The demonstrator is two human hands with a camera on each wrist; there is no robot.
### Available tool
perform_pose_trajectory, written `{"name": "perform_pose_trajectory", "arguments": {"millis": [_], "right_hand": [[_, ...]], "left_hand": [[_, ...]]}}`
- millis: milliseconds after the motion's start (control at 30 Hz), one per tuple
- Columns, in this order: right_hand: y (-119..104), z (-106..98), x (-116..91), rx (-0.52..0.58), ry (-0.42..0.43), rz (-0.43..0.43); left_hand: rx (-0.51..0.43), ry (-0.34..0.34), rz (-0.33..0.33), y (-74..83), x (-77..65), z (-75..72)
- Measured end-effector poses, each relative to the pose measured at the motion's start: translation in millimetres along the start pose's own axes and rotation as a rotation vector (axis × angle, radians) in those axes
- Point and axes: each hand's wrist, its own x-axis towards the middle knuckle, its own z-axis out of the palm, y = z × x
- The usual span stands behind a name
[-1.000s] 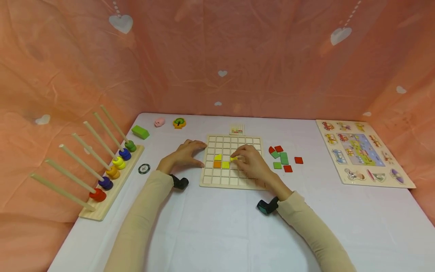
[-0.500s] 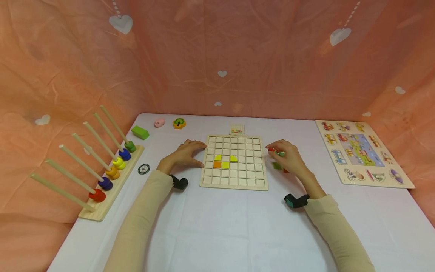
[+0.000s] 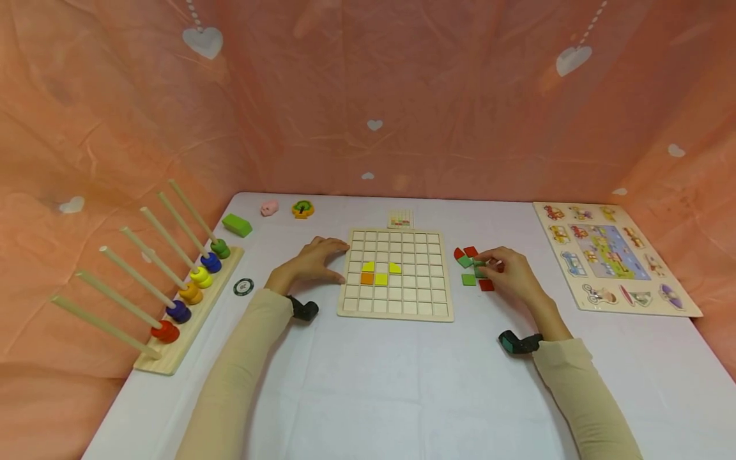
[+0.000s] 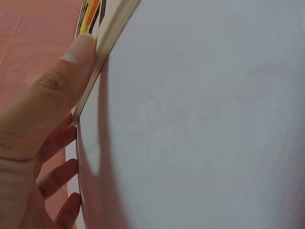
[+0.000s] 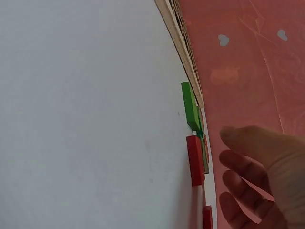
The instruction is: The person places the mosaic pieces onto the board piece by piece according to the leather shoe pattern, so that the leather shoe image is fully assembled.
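Note:
A square wooden grid board [image 3: 416,306] lies at the middle of the table. On it sit an orange square tile [image 3: 367,278], a yellow square tile [image 3: 381,278] and two yellow tiles with one slanted or curved side [image 3: 395,268]. My left hand [image 3: 315,259] rests at the board's left edge, its thumb [image 4: 81,50] touching the side. Right of the board, my right hand [image 3: 506,271] hovers over loose tiles, fingers apart and nothing between them in the right wrist view. Near it lie a green tile [image 3: 468,280] and a red tile [image 3: 487,285]; its fingers partly cover another green one.
A small pattern card [image 3: 400,218] lies behind the board. At left stands a peg rack [image 3: 172,358] with coloured rings. A green block [image 3: 237,224], pink pig [image 3: 269,207], tree piece [image 3: 302,209] and round token [image 3: 243,287] lie nearby. A picture puzzle [image 3: 618,262] is at right.
My right hand has left a yellow tile on the board and moved right to the loose red and green tiles. The left hand has stayed at the board's edge.

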Motion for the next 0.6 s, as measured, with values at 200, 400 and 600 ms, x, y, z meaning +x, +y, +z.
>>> {"name": "perform_pose_trajectory", "arguments": {"millis": [200,400,600], "right_hand": [[5.0,3.1,-0.6,0.022,-0.083,-0.011],[8.1,5.5,-0.8,0.029,-0.099,-0.090],[7.0,5.2,-2.1,0.036,-0.111,-0.107]], "left_hand": [[0.004,0.004,-0.004,-1.1,0.0,1.2],[0.012,0.014,0.010,-1.1,0.1,1.5],[0.025,0.016,0.025,-1.2,0.0,1.2]]}}
